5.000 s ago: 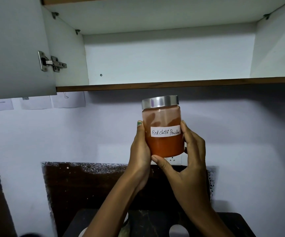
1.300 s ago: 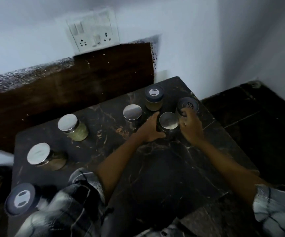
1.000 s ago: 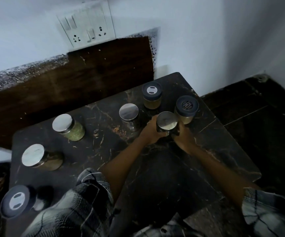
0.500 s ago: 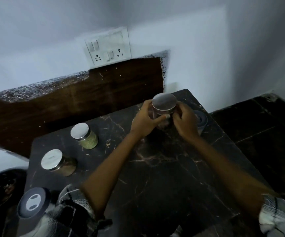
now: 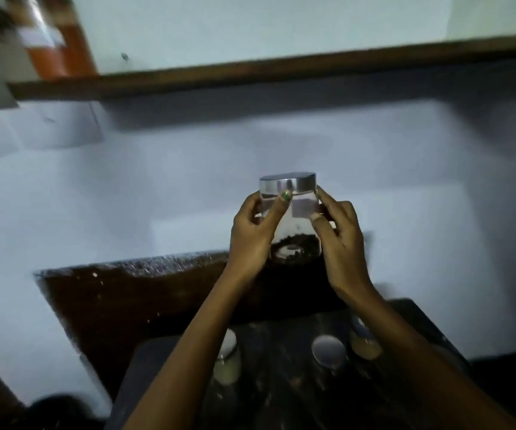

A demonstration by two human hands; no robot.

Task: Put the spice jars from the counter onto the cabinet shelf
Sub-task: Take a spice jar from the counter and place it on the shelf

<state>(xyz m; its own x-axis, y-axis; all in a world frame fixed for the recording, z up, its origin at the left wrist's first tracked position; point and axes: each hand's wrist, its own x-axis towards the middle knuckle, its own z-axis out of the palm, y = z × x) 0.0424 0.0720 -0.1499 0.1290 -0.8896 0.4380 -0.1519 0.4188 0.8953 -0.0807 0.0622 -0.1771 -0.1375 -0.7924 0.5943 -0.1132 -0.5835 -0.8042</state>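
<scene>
Spice jar point(image 5: 289, 218) with a silver lid point(image 5: 287, 183) is held upright in the air, between the dark table point(image 5: 281, 392) below and the cabinet shelf point(image 5: 281, 68) above. It is clear glass with a pale label and a shallow layer of dark contents at the bottom. The left hand point(image 5: 252, 235) curls round its left side, thumb across the front just under the lid. The right hand point(image 5: 338, 235) curls round its right side, thumb on the label. On the shelf at far left stands a red-orange jar point(image 5: 56, 41), blurred. On the table below the forearms stand what look like three more jars: a pale one point(image 5: 227, 361) on the left, a silver-lidded one point(image 5: 328, 350) and a yellowish one point(image 5: 363, 344) to the right.
</scene>
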